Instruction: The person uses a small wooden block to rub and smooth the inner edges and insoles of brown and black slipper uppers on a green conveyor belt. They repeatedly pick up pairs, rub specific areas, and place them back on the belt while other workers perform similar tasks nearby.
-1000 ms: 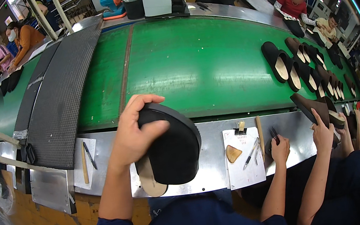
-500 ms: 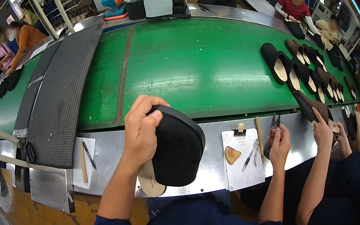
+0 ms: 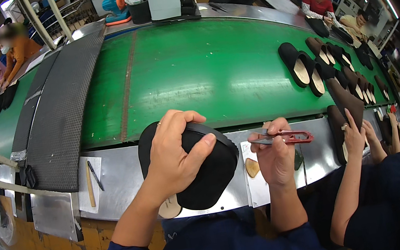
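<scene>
My left hand (image 3: 175,153) grips a black slipper (image 3: 211,178) over the front edge of the steel ledge, fingers over its top and thumb on its dark rim. A black part shows behind the fingers; I cannot tell whether it belongs to a second slipper. Below the wrist a pale insole (image 3: 170,207) peeks out. Just right of the slipper, my right hand (image 3: 275,157) is closed on red-handled thread snips (image 3: 294,136). Their blades point left toward the slipper without touching it.
A green conveyor belt (image 3: 202,77) carries black and brown slippers (image 3: 299,68) at right. On the ledge lie a paper pad (image 3: 259,192), a tan triangular piece (image 3: 252,168) and a pen (image 3: 95,175). Close on my right, a co-worker's hand (image 3: 354,136) holds a brown slipper (image 3: 347,103).
My right hand has moved left with the snips, which now lie sideways near the slipper. My left hand has shifted slightly right and turned. The co-worker's brown slipper has been raised.
</scene>
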The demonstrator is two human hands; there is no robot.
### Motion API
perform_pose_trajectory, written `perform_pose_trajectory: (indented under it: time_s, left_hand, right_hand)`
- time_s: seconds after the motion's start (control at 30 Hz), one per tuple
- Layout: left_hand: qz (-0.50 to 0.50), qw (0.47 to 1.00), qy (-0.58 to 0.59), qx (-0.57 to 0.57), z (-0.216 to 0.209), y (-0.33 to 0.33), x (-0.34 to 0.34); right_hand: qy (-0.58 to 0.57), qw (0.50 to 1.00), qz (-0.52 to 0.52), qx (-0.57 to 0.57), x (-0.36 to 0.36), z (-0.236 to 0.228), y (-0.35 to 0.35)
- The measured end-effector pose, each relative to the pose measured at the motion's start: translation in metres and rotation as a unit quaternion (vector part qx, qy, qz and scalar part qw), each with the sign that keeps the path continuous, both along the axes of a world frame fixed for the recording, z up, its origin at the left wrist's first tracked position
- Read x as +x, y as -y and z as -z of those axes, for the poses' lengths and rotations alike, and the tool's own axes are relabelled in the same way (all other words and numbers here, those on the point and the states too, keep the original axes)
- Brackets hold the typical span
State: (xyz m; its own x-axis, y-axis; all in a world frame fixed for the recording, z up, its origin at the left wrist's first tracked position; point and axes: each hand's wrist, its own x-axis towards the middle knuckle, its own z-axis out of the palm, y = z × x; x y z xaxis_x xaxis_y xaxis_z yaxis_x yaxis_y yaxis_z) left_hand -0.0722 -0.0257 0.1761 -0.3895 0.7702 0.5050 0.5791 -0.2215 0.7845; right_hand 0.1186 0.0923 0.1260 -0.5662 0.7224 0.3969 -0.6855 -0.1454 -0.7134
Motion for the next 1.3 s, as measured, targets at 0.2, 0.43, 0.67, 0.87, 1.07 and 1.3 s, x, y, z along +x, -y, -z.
perform_pose_trajectory:
  time_s: [0.2, 0.43, 0.67, 0.87, 1.07, 1.3]
  left_hand:
    - [0.014, 0.991, 0.108, 0.072, 0.018, -0.001, 0.015]
    - [0.014, 0.990, 0.069, 0.124, 0.023, -0.002, 0.020]
    - [0.021, 0.984, 0.039, 0.172, 0.033, -0.002, 0.019]
    - [0.004, 0.987, 0.069, 0.148, 0.029, 0.003, 0.019]
    - [0.003, 0.987, 0.038, 0.159, 0.029, -0.001, 0.024]
    - [0.010, 0.986, 0.070, 0.150, 0.022, 0.005, 0.030]
  right_hand:
    - [0.159, 0.969, 0.088, 0.166, -0.026, -0.045, 0.020]
    - [0.204, 0.912, 0.137, 0.328, -0.038, -0.063, 0.016]
    - [0.216, 0.905, 0.199, 0.308, -0.027, -0.053, 0.029]
    - [0.220, 0.931, 0.203, 0.209, -0.012, -0.038, 0.033]
    - [0.207, 0.897, 0.224, 0.320, -0.030, -0.053, 0.033]
    - [0.221, 0.920, 0.211, 0.245, -0.017, -0.050, 0.033]
